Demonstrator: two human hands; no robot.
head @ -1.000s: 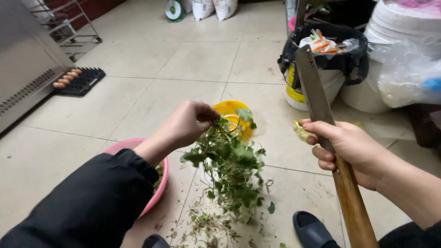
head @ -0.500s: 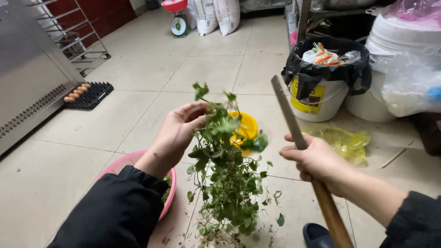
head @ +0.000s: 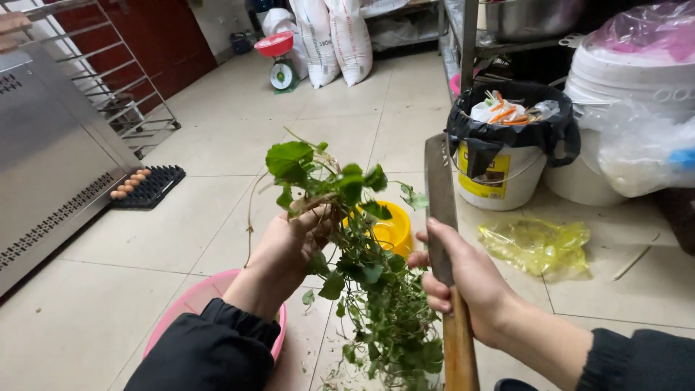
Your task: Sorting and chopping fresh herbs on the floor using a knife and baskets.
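Note:
My left hand [head: 289,246] grips a bunch of leafy green stems [head: 362,275], held up over the tiled floor with the leaves hanging down and some sticking up. My right hand [head: 463,279] holds a cleaver [head: 439,195] by its wooden handle, blade pointing up and away, just right of the greens. A yellow bowl [head: 391,228] sits on the floor behind the bunch. A pink basin [head: 195,297] lies under my left forearm.
A bucket lined with a black bag [head: 507,156] holds vegetable scraps at the right, beside white tubs [head: 630,94] and a crumpled yellow plastic bag [head: 539,246]. A steel cabinet [head: 43,159] and an egg tray [head: 145,185] stand left. Sacks [head: 333,40] and a scale [head: 279,61] lie far back.
The camera has tilted up and both hands have risen. My left hand lifted the greens higher, and the cleaver swung more upright beside them.

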